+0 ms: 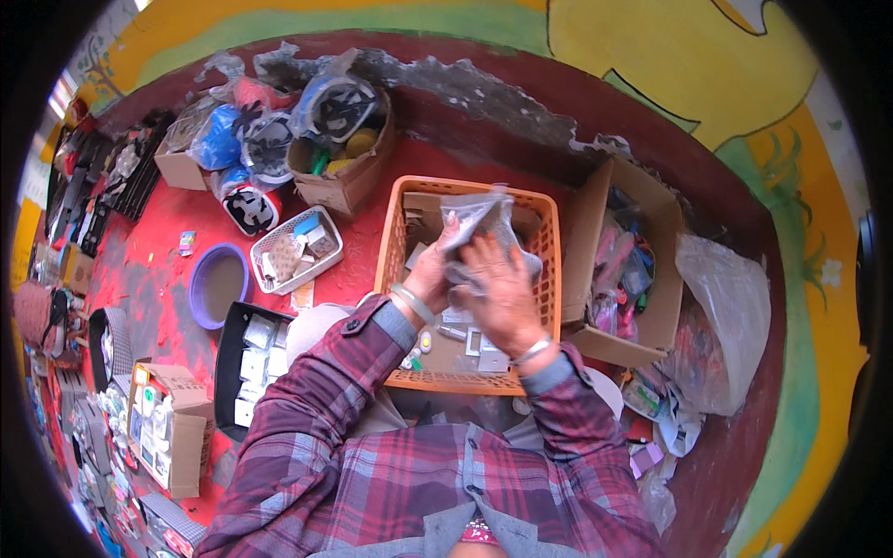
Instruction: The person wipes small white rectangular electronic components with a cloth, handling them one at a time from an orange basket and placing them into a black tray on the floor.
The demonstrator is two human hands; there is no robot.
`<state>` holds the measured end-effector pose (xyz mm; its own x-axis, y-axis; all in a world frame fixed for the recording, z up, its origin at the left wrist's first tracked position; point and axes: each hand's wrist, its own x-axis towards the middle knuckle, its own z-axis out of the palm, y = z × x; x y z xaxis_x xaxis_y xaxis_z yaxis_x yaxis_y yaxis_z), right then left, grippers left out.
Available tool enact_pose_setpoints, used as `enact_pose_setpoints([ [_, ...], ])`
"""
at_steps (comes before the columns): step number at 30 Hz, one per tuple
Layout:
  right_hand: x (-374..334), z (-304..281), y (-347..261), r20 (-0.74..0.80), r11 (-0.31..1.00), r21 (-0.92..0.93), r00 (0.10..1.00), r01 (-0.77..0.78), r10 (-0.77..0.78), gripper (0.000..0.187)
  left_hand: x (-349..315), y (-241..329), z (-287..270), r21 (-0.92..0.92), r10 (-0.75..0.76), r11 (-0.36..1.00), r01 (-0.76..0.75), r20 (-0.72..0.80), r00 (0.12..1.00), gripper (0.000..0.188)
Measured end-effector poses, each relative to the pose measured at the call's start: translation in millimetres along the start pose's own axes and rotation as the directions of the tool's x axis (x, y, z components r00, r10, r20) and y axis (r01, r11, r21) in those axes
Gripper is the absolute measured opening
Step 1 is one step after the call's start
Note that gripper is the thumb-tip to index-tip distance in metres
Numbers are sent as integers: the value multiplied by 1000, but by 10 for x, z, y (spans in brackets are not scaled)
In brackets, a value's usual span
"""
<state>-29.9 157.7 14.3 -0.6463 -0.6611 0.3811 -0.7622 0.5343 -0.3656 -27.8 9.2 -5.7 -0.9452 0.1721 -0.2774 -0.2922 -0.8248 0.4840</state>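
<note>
Over the orange plastic basket (383,265), both hands hold a crumpled grey cloth-like piece (486,216); whether it is fabric or a plastic bag I cannot tell. My left hand (428,277) grips its left side, thumb pointing up. Across its front lies my right hand (502,296), fingers curved over it and pressing against it. Whatever may be inside the folds is hidden. Below the hands, small white boxes (493,357) and a white egg-shaped item (425,342) lie on cardboard in the basket.
At right stands an open cardboard box (579,265) of colourful packets, beside a clear plastic bag (730,307). To the left are a white basket (296,251), a purple basin (193,288) and a black bin (226,372) of white boxes. A carton (339,191) with wrapped helmets stands behind.
</note>
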Motion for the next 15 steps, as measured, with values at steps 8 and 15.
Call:
enact_pose_setpoints([
  [8,58,57,-98,-139,993,-71,987,-93,82,58,-33,-131,-28,-20,32,999,-29,182,983,62],
  [15,105,-53,12,-216,975,48,950,-218,223,44,-42,-209,72,54,93,992,-112,285,954,61],
])
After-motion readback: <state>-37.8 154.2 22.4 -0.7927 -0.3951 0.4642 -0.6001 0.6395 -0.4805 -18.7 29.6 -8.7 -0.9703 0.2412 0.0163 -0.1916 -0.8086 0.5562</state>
